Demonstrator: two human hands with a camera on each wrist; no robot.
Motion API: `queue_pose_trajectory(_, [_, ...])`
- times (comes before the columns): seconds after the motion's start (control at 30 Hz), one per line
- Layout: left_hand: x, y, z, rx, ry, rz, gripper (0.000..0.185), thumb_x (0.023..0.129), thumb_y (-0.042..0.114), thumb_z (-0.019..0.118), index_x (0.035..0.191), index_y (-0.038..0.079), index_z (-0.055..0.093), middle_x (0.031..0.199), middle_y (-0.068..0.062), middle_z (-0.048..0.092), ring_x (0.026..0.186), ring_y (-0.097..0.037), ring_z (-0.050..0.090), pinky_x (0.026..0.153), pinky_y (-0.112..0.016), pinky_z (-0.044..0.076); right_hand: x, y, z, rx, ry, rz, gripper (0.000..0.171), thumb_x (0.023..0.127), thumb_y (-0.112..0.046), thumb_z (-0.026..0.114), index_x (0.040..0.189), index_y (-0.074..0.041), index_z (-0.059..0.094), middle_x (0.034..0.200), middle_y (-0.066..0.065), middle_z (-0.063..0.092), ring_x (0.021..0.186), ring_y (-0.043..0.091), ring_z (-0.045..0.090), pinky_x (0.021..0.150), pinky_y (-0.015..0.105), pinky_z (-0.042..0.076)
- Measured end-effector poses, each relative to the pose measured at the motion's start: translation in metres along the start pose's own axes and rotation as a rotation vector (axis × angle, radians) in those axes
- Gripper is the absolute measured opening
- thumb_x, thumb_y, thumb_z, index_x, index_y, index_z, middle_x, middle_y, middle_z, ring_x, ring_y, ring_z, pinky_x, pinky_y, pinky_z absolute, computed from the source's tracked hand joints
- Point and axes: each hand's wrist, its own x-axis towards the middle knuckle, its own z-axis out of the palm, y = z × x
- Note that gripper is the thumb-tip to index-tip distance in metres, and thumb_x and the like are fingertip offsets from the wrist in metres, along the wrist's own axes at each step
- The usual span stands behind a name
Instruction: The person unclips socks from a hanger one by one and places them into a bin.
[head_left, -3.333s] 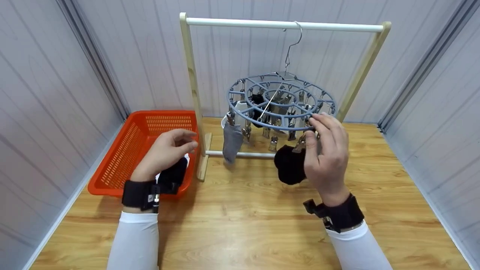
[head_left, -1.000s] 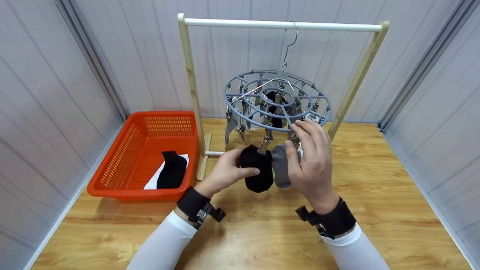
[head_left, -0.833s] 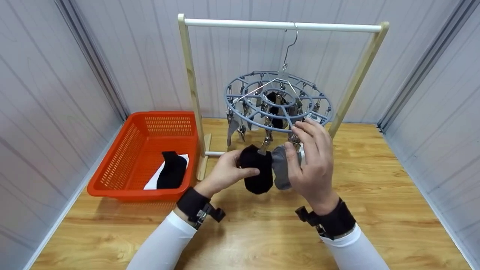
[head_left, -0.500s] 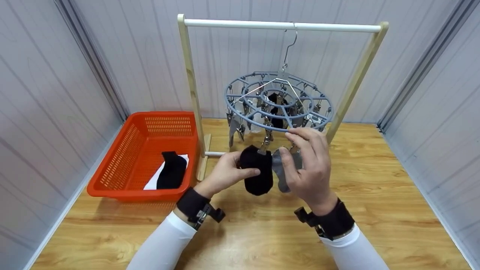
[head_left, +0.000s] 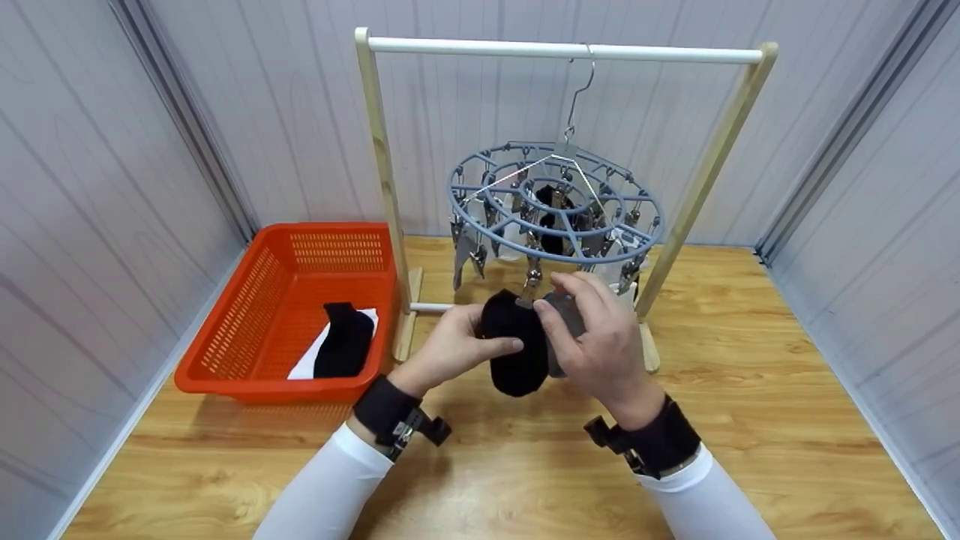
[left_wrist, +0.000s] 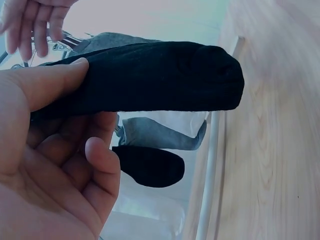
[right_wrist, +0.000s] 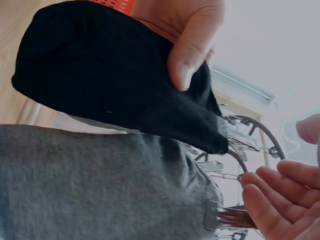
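I am pinching the small black sock (head_left: 516, 341) with my left hand (head_left: 448, 346) just under the round blue clip hanger (head_left: 555, 202) to steady it, while my right hand (head_left: 600, 341) is gripping the neighbouring grey sock (right_wrist: 100, 185) at its metal clip (right_wrist: 227, 217).

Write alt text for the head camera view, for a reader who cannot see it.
Two hands work at a round grey clip hanger hung from a wooden rack: the left hand holds a clipped black sock, the right hand a grey sock beside it. An orange basket with more socks sits on the left of the wooden table.
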Motion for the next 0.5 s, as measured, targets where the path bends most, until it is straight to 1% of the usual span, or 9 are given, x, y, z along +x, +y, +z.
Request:
queue_pose_trajectory(0.07, [-0.0002, 0.0008, 0.0006, 0.004, -0.006, 0.004, 0.026, 0.095, 0.017, 0.091, 0.115, 0.004, 0.083, 0.105, -0.005, 0.082, 0.094, -0.017, 0.074, 0.084, -0.034, 0.059, -0.0010, 0.0016, 0.0013, 0.004, -0.034, 0.026, 0.036, 0.104, -0.023, 0.079, 0.127, 0.004, 0.074, 0.114, 0.017, 0.075, 0.098, 0.031, 0.072, 0.083, 0.045, 0.060])
queue_pose_trajectory(0.13, [-0.0003, 0.0012, 0.0011, 0.002, -0.011, 0.011, 0.024, 0.094, 0.016, 0.090, 0.113, 0.003, 0.083, 0.102, -0.005, 0.082, 0.091, -0.016, 0.074, 0.082, -0.033, 0.059, -0.0018, 0.0029, 0.0023, 0.019, -0.073, 0.060, 0.037, 0.106, -0.024, 0.077, 0.129, 0.004, 0.073, 0.114, 0.016, 0.075, 0.098, 0.028, 0.073, 0.084, 0.043, 0.061])
queue_pose_trajectory(0.23, [-0.0007, 0.0018, 0.0018, -0.004, -0.020, 0.019, 0.021, 0.094, 0.015, 0.090, 0.109, 0.002, 0.082, 0.099, -0.004, 0.081, 0.087, -0.014, 0.073, 0.078, -0.030, 0.058, -0.0033, 0.0035, 0.0033, 0.053, -0.132, 0.124, 0.041, 0.108, -0.025, 0.076, 0.137, 0.003, 0.070, 0.120, 0.014, 0.075, 0.105, 0.027, 0.076, 0.091, 0.042, 0.063])
queue_pose_trajectory(0.33, [-0.0009, 0.0027, 0.0030, -0.013, -0.030, 0.020, 0.019, 0.094, 0.014, 0.090, 0.107, 0.002, 0.083, 0.098, -0.003, 0.081, 0.085, -0.013, 0.073, 0.077, -0.029, 0.058, -0.0046, 0.0035, 0.0040, 0.095, -0.179, 0.209, 0.048, 0.109, -0.028, 0.075, 0.146, 0.002, 0.065, 0.128, 0.013, 0.075, 0.112, 0.028, 0.076, 0.097, 0.045, 0.062])
queue_pose_trajectory(0.4, [-0.0011, 0.0038, 0.0037, -0.023, -0.037, 0.021, 0.020, 0.094, 0.014, 0.090, 0.108, 0.001, 0.083, 0.099, -0.003, 0.081, 0.086, -0.013, 0.073, 0.077, -0.029, 0.059, -0.0048, 0.0033, 0.0043, 0.140, -0.205, 0.275, 0.053, 0.110, -0.031, 0.074, 0.151, 0.000, 0.062, 0.131, 0.011, 0.075, 0.115, 0.025, 0.076, 0.100, 0.043, 0.061])
queue_pose_trajectory(0.5, [-0.0017, 0.0040, 0.0049, -0.025, -0.041, 0.021, 0.021, 0.094, 0.013, 0.090, 0.110, 0.001, 0.083, 0.100, -0.003, 0.081, 0.087, -0.012, 0.073, 0.078, -0.028, 0.059, -0.0041, 0.0035, 0.0053, 0.250, -0.234, 0.390, 0.054, 0.112, -0.033, 0.071, 0.155, -0.003, 0.060, 0.134, 0.008, 0.075, 0.119, 0.020, 0.075, 0.102, 0.039, 0.060])
